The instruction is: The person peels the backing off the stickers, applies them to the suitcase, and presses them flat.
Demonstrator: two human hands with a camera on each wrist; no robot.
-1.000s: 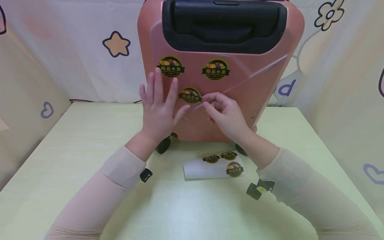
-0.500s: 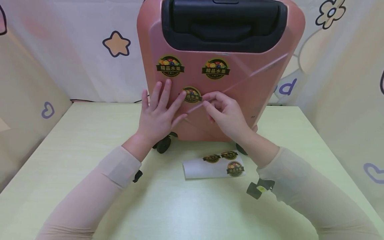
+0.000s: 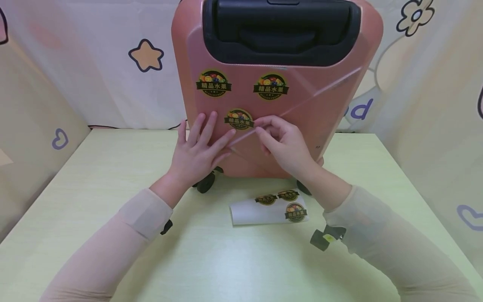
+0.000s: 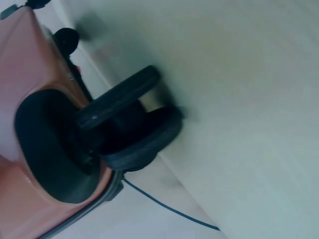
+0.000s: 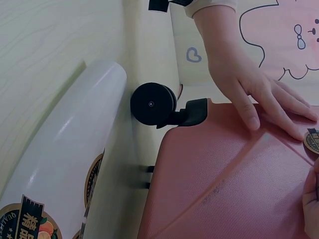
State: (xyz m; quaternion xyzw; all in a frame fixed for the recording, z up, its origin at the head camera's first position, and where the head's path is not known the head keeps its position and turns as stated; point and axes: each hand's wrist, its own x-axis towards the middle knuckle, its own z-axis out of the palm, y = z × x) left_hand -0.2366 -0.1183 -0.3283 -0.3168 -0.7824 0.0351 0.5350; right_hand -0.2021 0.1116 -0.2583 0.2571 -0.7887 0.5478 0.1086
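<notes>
A pink suitcase (image 3: 302,126) stands upright on the table and bears three round fruit stickers. My left hand (image 3: 200,147) lies flat on its front with straight fingers, just left of the lowest sticker (image 3: 239,119). My right hand (image 3: 260,126) pinches that sticker's right edge with curled fingers. In the right wrist view the left hand (image 5: 254,89) presses the pink shell (image 5: 224,189), and the sticker's edge (image 5: 313,141) shows at the right. The left wrist view shows only a suitcase wheel (image 4: 129,119), no hand.
A white backing sheet (image 3: 249,213) with three more stickers lies on the pale green table (image 3: 94,176) in front of the suitcase. Black wheels (image 3: 205,182) stick out at the suitcase's base. Patterned cloth walls close in the back and both sides.
My left hand has slid down the suitcase front, from beside the upper left sticker to level with the lowest one. The right hand has kept its pinch in place.
</notes>
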